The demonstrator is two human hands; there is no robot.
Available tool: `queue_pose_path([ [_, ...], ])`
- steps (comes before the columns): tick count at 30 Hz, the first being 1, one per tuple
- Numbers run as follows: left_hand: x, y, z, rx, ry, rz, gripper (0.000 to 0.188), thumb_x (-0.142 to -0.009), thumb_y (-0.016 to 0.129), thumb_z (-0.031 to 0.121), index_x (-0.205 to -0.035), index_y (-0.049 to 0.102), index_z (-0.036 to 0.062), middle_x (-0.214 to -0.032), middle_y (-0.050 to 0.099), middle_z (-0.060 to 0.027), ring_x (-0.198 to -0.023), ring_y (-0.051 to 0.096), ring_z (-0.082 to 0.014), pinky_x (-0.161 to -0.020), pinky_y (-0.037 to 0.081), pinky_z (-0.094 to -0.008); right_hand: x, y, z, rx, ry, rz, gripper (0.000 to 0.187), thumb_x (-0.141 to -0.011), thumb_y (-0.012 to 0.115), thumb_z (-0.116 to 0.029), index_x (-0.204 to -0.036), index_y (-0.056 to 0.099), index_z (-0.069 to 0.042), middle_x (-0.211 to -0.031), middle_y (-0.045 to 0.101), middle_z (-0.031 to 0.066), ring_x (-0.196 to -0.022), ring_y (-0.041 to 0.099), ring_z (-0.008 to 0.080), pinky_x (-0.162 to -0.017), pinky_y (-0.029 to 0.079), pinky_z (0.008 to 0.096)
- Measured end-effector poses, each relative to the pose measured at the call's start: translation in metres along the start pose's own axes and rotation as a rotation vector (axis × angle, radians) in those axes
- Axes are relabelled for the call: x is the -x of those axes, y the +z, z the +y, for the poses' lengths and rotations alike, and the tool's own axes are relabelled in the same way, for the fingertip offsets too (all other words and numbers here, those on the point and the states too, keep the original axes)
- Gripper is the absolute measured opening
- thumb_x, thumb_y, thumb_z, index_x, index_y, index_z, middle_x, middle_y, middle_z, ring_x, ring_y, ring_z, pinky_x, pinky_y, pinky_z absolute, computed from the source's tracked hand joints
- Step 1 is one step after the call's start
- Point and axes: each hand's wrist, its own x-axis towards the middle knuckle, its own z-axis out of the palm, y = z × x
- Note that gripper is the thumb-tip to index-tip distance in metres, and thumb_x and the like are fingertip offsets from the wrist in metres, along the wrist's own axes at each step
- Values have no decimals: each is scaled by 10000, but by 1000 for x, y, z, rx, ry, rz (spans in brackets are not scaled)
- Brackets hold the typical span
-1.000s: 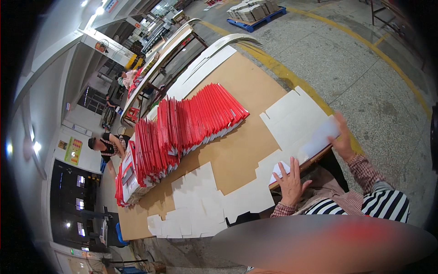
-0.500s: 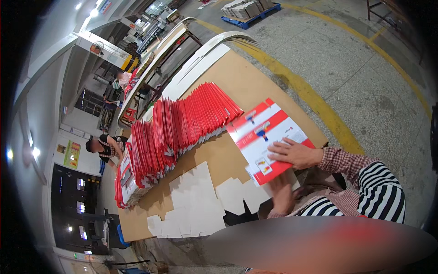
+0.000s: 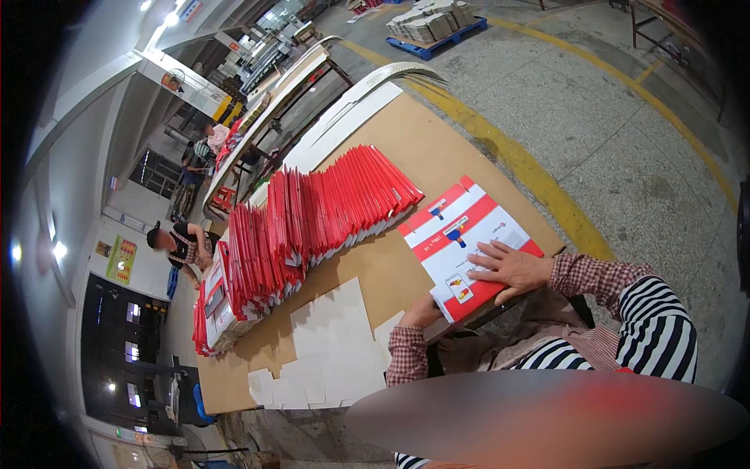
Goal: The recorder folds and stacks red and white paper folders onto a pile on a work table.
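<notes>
A flat red-and-white printed carton [image 3: 469, 242] lies at the near right side of the table in front of me. My right hand [image 3: 512, 268] rests palm down on its printed face with the fingers spread. At the carton's lower left edge, my left hand [image 3: 422, 311] is curled against a small flap, its fingertips partly hidden. To the left, plain pale cardboard blanks [image 3: 332, 352] overlap on the brown tabletop [image 3: 375, 273]. A long row of folded red cartons [image 3: 320, 211] leans on edge beyond them.
A co-worker [image 3: 187, 250] in a dark cap stands at the table's far left end. Large white sheets [image 3: 351, 125] lie along its far edge. Another long table [image 3: 266, 117] stands behind. A blue pallet [image 3: 437, 43] with stacked grey-white bundles sits on the floor, upper right.
My left hand has come out from beneath the carton's near edge and moved left to its lower left corner. My right hand stays flat on top. The view has shifted slightly.
</notes>
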Motion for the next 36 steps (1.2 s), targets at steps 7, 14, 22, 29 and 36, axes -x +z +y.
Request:
queue_pose_path([
  [7, 81, -18, -4, -108, -564, 283, 302, -713, 793, 204, -824, 601, -2, -692, 623, -70, -638, 589, -133, -552, 467, -271, 12, 11, 15, -143, 11, 216, 205, -803, 633, -230, -947, 585, -92, -983, 548, 108, -894, 539, 275, -778, 415, 405],
  [14, 88, 81, 9, -1029, -136, 585, 396, -769, 518, 43, -1162, 542, -2, -1139, 569, -132, -996, 548, -307, -833, 445, -405, -64, 51, -10, -502, -89, 121, 384, -819, 642, -390, -1012, 609, -60, -1056, 532, 164, -907, 558, 323, -765, 462, 417],
  [22, 152, 80, 4, -1041, 51, 329, 446, -818, 575, 128, -1252, 521, 41, -1255, 557, -103, -1232, 475, -187, -1038, 308, -445, -57, 44, -14, -376, -436, -178, 486, -841, 587, -493, -1149, 612, -118, -1150, 503, 152, -1014, 508, 316, -816, 457, 412],
  [29, 124, 111, -2, -347, -147, 1277, 574, -736, 743, 71, -1237, 468, 10, -1176, 555, -86, -1106, 497, -279, -1027, 321, -412, -45, 43, -18, -340, -387, -179, 498, -827, 594, -517, -1119, 639, -116, -1172, 501, 153, -1079, 489, 324, -847, 458, 415],
  [36, 106, 127, -16, 1086, -228, 1510, 440, -888, 613, 130, -1263, 407, 27, -1188, 535, -72, -975, 560, -189, -702, 491, -289, -46, 47, -16, -344, -395, -141, 508, -829, 583, -530, -1123, 647, -121, -1190, 514, 157, -1070, 500, 328, -866, 454, 414],
])
